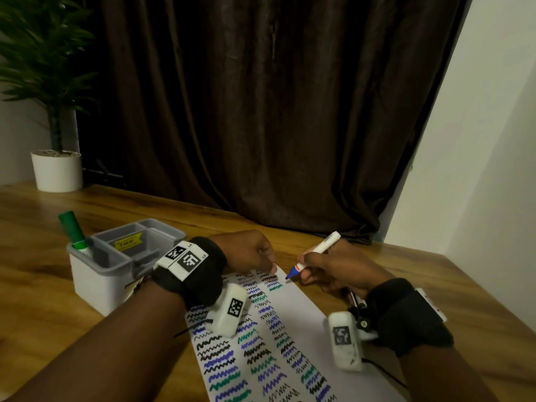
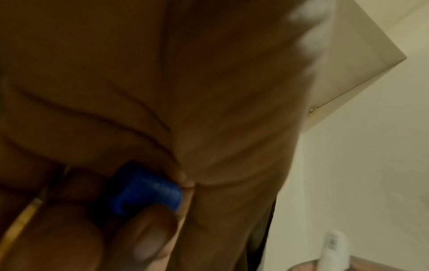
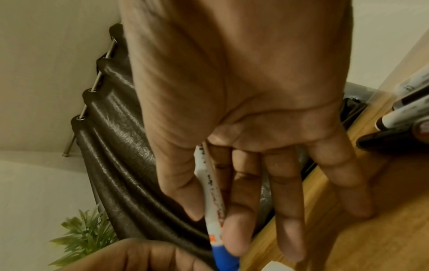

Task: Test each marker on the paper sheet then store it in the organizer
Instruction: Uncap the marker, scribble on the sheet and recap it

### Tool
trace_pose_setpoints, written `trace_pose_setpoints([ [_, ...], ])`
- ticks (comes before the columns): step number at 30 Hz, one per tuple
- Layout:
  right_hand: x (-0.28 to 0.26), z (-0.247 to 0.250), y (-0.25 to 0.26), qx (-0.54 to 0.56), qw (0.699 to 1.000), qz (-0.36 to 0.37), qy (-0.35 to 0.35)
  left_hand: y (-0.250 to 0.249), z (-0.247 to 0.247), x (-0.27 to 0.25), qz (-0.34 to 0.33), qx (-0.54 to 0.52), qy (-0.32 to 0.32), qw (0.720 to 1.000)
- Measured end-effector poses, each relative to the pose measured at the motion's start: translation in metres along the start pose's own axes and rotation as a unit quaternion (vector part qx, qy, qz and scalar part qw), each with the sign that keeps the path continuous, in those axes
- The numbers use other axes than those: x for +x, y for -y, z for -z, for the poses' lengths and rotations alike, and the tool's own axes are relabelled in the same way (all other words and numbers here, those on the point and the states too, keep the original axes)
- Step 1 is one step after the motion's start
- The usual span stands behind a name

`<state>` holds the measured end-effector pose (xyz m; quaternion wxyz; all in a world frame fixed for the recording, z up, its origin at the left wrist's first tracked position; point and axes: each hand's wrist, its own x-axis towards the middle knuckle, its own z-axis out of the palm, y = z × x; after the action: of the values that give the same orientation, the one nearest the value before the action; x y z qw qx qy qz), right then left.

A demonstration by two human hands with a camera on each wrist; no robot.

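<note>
Paper sheet (image 1: 293, 311) is lying flat on the wooden worktop (image 1: 34, 329), nearest the viewer, its near part crowded with rows of black, blue and green zigzag strokes. Both hands are working at its far end. Right hand (image 1: 333, 274) is pinching an uncapped blue marker (image 1: 314, 253) between thumb and fingertips, white barrel angling up and away, blue tip sitting at or just over the paper's far right edge; actual contact cannot be told. Left hand (image 1: 246, 250) is curling into a fist with one fingertip resting on the paper's far edge; the left wrist view is showing its fingers wrapping a blue cap (image 2: 146, 188). More markers (image 3: 403, 117) are lying on the worktop beside the right wrist. Further left, the grey-and-white organizer (image 1: 116, 265) is standing on the worktop, holding a green marker (image 1: 74, 232) upright and tilted in its left compartment. Beyond it, a potted plant (image 1: 55, 158) is sitting at the worktop's far left corner, a dark curtain (image 1: 261, 111) hanging behind.
</note>
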<state>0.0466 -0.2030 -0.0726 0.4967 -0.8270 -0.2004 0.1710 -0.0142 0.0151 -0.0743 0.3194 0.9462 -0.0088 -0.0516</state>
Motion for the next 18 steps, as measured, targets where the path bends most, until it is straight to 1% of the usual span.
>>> trace_pose_setpoints([
  [4,0.0003,-0.0045,0.0001,-0.003,1.000,0.017,0.017,0.0089,0.0103,-0.0024,0.073,0.040,-0.019,0.996],
  [7,0.0008,-0.0061,-0.0010,-0.019,0.998,0.041,0.041,0.0068,0.0124,-0.0070,0.110,0.052,-0.010,0.992],
  [10,0.0016,-0.0083,-0.0030,-0.032,0.996,0.060,0.052,0.0062,0.0114,-0.0073,0.113,0.040,0.019,0.993],
  [12,0.0030,-0.0092,-0.0052,-0.048,0.995,0.066,0.059,0.0059,0.0111,-0.0067,0.115,0.027,0.027,0.993],
  [18,0.0037,-0.0104,-0.0056,-0.060,0.993,0.065,0.077,0.0044,0.0104,-0.0059,0.107,0.007,0.006,0.994],
])
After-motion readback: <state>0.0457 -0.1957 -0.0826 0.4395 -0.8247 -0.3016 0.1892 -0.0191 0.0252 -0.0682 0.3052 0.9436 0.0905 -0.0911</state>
